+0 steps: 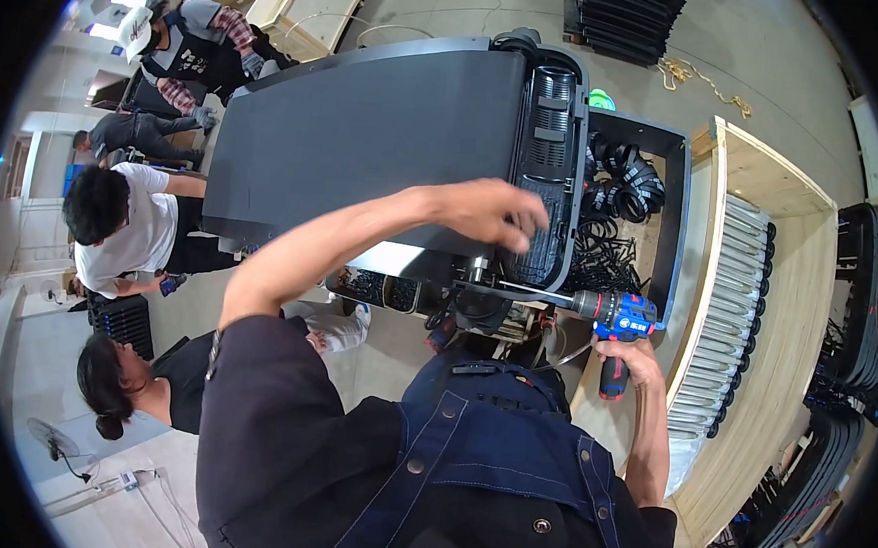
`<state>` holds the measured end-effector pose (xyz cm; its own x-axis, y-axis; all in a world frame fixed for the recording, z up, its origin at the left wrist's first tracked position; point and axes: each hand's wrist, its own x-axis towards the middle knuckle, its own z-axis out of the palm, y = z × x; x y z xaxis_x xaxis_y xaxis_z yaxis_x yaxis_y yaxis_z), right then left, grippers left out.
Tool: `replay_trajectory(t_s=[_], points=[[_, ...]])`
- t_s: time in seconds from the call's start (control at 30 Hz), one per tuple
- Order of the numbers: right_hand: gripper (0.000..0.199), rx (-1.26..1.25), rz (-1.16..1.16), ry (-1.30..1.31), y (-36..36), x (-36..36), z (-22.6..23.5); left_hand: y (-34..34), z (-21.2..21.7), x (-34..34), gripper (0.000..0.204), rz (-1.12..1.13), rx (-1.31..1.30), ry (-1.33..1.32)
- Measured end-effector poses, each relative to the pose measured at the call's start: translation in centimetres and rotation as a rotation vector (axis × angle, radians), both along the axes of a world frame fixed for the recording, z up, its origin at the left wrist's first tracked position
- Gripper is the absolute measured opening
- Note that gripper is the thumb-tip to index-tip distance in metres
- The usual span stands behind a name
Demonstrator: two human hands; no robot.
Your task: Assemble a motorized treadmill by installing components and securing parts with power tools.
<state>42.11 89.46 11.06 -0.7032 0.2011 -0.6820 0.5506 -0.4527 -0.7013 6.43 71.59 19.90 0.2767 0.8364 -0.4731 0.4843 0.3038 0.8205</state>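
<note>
My right hand point(636, 359) is wrapped round the grip of a blue and black cordless drill point(621, 315). The drill's long thin bit points left and its tip is close to a small metal fitting point(477, 268) at the near corner of a long black treadmill point(367, 139). Bent at the elbow, my left arm reaches over the treadmill's near side. My left hand point(495, 215) hovers above the black end frame point(553, 132), slightly blurred, its fingers loosely apart with nothing seen in them.
Right of the treadmill stands a dark bin point(669, 215) of coiled black straps and small black parts. Beyond it, a wooden crate point(758, 156) holds a row of silver tubes. Dark trays of small parts point(384, 289) sit on the near side. Several people stand at the left.
</note>
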Motion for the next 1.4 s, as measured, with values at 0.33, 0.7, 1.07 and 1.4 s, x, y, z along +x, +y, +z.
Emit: replay_trajectory(t_s=[0.33, 0.7, 1.07, 1.4], points=[[0.031, -0.075, 0.055, 0.021, 1.2, -1.1, -0.3, -14.6, -4.3, 6.3, 0.042, 0.851, 0.431, 0.718], [0.035, -0.084, 0.097, 0.035, 2.1, -1.5, -1.8, -12.8, -7.5, 9.4, 0.043, 1.049, 0.564, 0.879], [0.044, -0.071, 0.096, 0.020, 2.1, -1.0, -2.3, -12.4, -9.6, 9.8, 0.024, 1.012, 0.705, 0.974], [0.045, -0.046, 0.124, 0.009, 1.8, -0.9, -2.3, -13.0, -10.2, 9.2, 0.024, 0.983, 0.769, 0.899]])
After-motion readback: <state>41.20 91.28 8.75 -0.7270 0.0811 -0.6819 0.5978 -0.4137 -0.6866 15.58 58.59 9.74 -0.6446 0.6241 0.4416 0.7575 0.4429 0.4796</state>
